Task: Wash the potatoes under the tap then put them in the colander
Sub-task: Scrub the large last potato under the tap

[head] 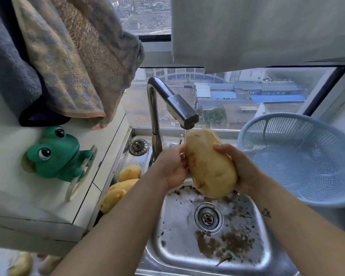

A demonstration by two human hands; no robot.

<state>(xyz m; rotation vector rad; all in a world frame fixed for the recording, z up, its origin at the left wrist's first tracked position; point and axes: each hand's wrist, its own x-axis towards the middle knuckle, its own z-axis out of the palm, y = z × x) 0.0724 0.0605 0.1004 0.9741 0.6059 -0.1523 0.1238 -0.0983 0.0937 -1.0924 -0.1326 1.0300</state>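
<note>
Head view: a big potato (210,164) is held over the sink (167,236), right under the spout of the tap (179,108), and a thin stream is caught on its upper left edge. It's clamped from both sides. The right hand (239,168) is wrapped round its right flank with fingers (222,147) curled over the top, and the left hand (172,166) is cupped against the other side, fingers curled onto the skin.

Handling-wise, it's probably heavy, hard and pretty slick once wet, so a grip across the thick middle is likely safest. No real damage would be expected from a drop, just a clang.

The blue colander (299,160) is parked just beside the right hand, tipped towards the sink. Its rim would need to be cleared, and the spout is hung close above the potato. More unwashed potatoes (120,186) are piled at the sink's left edge. Dirt is scattered round the drain (208,218). A green frog (54,154) and some towels (68,66) are seen off left, well out of the way.
</note>
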